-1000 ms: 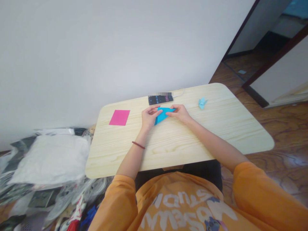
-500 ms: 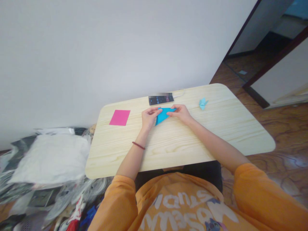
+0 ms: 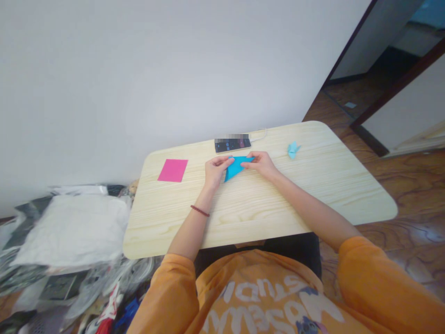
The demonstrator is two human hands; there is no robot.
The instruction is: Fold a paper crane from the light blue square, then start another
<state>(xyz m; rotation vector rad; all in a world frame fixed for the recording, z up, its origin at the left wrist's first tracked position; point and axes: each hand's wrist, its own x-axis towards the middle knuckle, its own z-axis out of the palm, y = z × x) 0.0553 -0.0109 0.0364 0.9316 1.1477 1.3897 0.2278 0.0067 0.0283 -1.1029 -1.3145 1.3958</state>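
A folded blue paper [image 3: 235, 168] is held between my two hands over the middle of the table. My left hand [image 3: 217, 170] pinches its upper left part, thumb on top. At the right corner, my right hand [image 3: 261, 164] grips the paper between thumb and fingers. The paper has a slanted lower edge that comes to a point near my left hand. A flat pink paper square [image 3: 173, 170] lies to the left. On the right rests a small light-blue folded paper piece [image 3: 294, 150].
Behind my hands, a phone [image 3: 232, 144] with a white cable lies near the wall side of the pale wooden table [image 3: 257, 213]. Plastic-wrapped bags [image 3: 74, 229] and other items are piled left of the table. A doorway stands at the upper right.
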